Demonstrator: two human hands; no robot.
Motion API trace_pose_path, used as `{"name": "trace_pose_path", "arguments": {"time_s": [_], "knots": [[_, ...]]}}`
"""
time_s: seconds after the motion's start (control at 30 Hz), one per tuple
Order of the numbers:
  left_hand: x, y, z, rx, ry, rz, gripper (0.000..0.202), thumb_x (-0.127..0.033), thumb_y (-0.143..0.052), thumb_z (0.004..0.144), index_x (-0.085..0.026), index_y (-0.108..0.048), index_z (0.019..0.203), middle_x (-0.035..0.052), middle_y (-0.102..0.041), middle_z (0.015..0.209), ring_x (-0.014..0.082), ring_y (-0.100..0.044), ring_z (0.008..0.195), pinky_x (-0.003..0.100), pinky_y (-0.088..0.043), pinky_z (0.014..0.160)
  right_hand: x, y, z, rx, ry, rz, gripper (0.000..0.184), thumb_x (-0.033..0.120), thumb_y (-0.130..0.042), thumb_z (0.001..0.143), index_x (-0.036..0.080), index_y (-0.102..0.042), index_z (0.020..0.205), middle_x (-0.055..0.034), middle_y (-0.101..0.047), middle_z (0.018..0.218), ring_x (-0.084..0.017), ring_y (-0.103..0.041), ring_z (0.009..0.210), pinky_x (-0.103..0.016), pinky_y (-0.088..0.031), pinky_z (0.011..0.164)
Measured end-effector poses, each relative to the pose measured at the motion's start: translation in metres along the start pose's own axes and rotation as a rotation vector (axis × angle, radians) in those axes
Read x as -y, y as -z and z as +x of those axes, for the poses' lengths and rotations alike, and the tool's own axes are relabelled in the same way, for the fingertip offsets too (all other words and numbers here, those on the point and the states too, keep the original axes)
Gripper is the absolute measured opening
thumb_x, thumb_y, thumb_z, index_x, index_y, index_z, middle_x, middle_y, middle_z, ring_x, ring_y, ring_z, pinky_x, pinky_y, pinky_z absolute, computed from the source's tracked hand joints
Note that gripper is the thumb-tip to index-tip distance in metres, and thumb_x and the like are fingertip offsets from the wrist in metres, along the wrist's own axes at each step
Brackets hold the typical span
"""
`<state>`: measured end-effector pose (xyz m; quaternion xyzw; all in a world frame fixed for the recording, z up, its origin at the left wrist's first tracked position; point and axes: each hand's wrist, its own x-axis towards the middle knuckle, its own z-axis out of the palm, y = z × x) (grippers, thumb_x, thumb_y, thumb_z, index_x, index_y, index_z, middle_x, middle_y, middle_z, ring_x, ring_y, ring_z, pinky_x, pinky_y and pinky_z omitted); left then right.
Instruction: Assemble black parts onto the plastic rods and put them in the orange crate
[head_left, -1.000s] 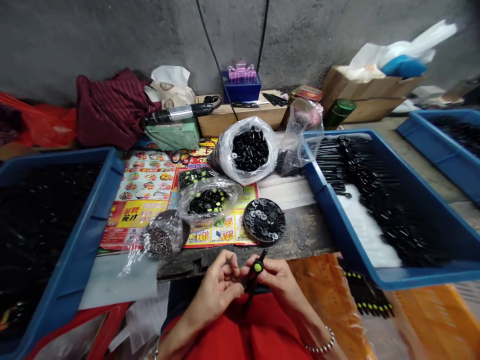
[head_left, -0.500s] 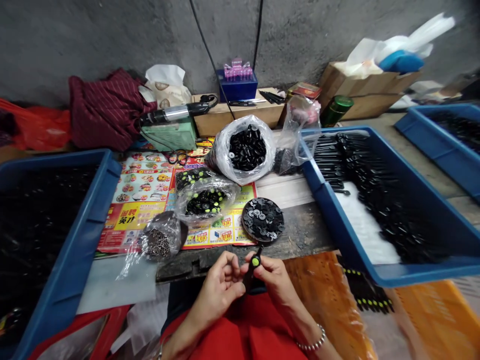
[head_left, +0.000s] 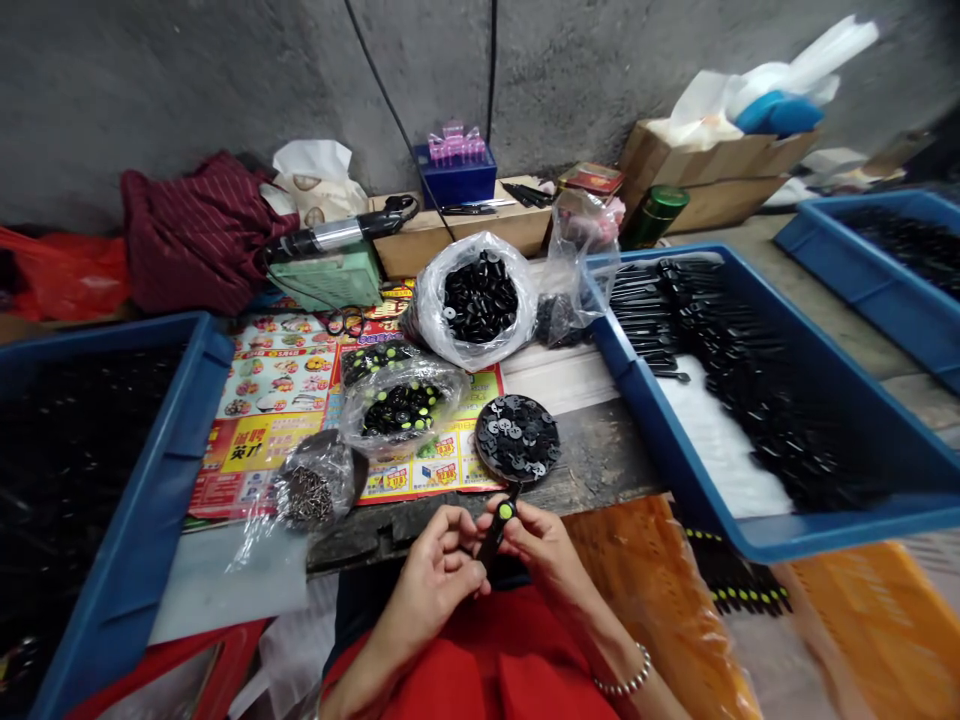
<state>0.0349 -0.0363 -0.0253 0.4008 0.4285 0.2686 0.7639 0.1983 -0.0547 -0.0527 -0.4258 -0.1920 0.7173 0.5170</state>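
A slim black plastic part with a round yellow-green dot [head_left: 506,511] is held upright before my red clothing. My right hand [head_left: 547,550] pinches it near the dot between thumb and fingers. Curled around its lower end is my left hand [head_left: 442,570], thumb pressed against the fingers; the exact contact is partly hidden. Just beyond sits a round dish [head_left: 517,440] of flat black and grey pieces. Left of the dish, a clear bag [head_left: 401,405] holds black caps with yellow-green dots. An open bag [head_left: 480,295] behind holds glossy black pieces, and a small bag [head_left: 311,490] contains metal screws or pins.
A blue bin [head_left: 675,440] with rows of black parts stands right, another blue bin [head_left: 187,400] left. A powered screwdriver-like tool [head_left: 330,236] lies on a green box [head_left: 330,275]. Dotted black parts [head_left: 739,590] lie below the right bin beside orange plastic [head_left: 637,580].
The view has shifted slightly, so the bench things appear a little further left. Both hands keep their hold on the black part, which has barely moved or tilted.
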Motion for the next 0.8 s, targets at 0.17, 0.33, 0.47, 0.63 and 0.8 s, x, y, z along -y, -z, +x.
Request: {"name": "trace_pose_path", "arguments": {"time_s": [0.17, 0.33, 0.47, 0.63, 0.8], "knots": [[-0.003, 0.002, -0.001, -0.030, -0.009, 0.100, 0.028, -0.026, -0.069, 0.076, -0.021, -0.050, 0.095, -0.0023, -0.053, 0.081, 0.0085, -0.054, 0.059, 0.021, -0.045, 0.058, 0.015, 0.009, -0.005, -0.092, -0.074, 0.000, 0.041, 0.042, -0.082, 0.066, 0.016, -0.073, 0.097, -0.0064, -0.073, 0.090, -0.018, -0.068, 0.076, -0.027, -0.057, 0.067], [-0.012, 0.002, -0.002, -0.005, 0.008, 0.171, 0.024, -0.025, -0.067, 0.077, -0.019, -0.053, 0.095, 0.0007, -0.056, 0.082, 0.0102, -0.052, 0.064, 0.021, -0.045, 0.061, 0.023, 0.028, -0.014, -0.124, -0.086, -0.062, 0.036, 0.039, -0.085, 0.062, 0.014, -0.073, 0.085, -0.0003, -0.067, 0.071, -0.011, -0.062, 0.059, -0.022, -0.055, 0.058], [-0.019, -0.005, -0.001, 0.019, 0.011, 0.236, 0.023, -0.027, -0.070, 0.076, -0.018, -0.057, 0.093, 0.0016, -0.058, 0.080, 0.0121, -0.052, 0.069, 0.020, -0.044, 0.062, 0.026, 0.039, -0.026, -0.089, -0.063, -0.164, 0.033, 0.035, -0.085, 0.062, 0.013, -0.072, 0.083, 0.0017, -0.065, 0.061, -0.009, -0.057, 0.051, -0.021, -0.048, 0.052], [-0.029, -0.017, 0.008, 0.056, 0.055, 0.328, 0.033, -0.040, -0.071, 0.077, -0.018, -0.059, 0.098, 0.0047, -0.066, 0.081, 0.0162, -0.060, 0.073, 0.023, -0.049, 0.065, 0.049, 0.052, -0.054, -0.043, -0.049, -0.267, 0.025, 0.033, -0.080, 0.066, 0.014, -0.074, 0.081, 0.0025, -0.066, 0.061, -0.011, -0.057, 0.053, -0.022, -0.044, 0.056], [-0.036, -0.032, 0.029, 0.047, 0.136, 0.403, 0.052, -0.053, -0.079, 0.063, -0.020, -0.058, 0.098, 0.0047, -0.072, 0.071, 0.0189, -0.064, 0.056, 0.027, -0.053, 0.057, 0.083, 0.106, -0.128, -0.271, 0.042, -0.170, 0.019, 0.029, -0.077, 0.069, 0.015, -0.074, 0.081, 0.0007, -0.067, 0.065, -0.011, -0.058, 0.055, -0.023, -0.047, 0.057]]}}
